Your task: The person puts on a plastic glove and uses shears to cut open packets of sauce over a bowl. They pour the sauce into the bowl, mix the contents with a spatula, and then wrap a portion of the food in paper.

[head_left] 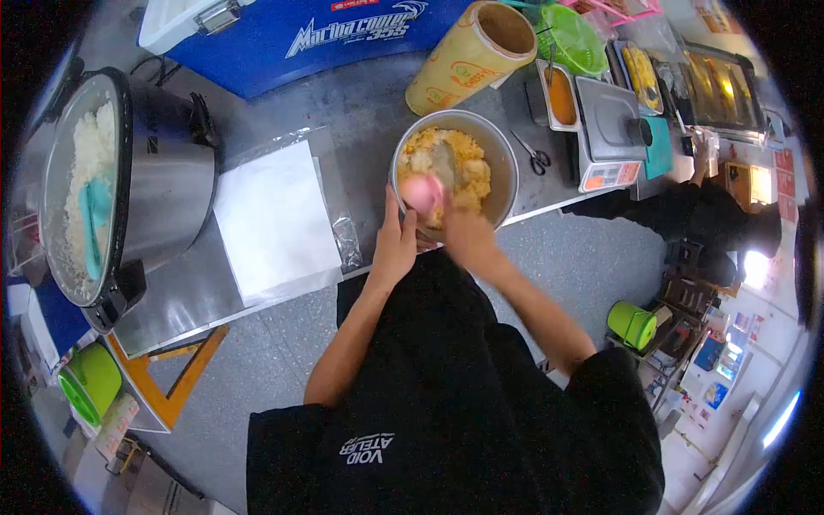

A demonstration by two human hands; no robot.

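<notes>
A round metal bowl point(506, 150) stands near the table's front edge, holding yellow-orange rice point(472, 172) with paler lumps of rice. My left hand point(396, 249) grips the bowl's near-left side, fingers up along the outer wall. Over the bowl's near rim, my right hand point(468, 239) is closed and blurred by motion. At its fingers is a pink utensil point(421, 192) with a rounded end, low over the rice. A greyish blurred shape point(445, 163) shows beside it; its kind cannot be made out.
Left stands a large cooker point(172, 163) of white rice with a teal paddle point(93, 215). White paper sheets point(279, 219) lie between cooker and bowl. Behind are a wrap roll point(463, 60) and blue cooler point(283, 43). Scissors point(532, 154), a scale point(611, 176) and sauce tray point(562, 94) sit right.
</notes>
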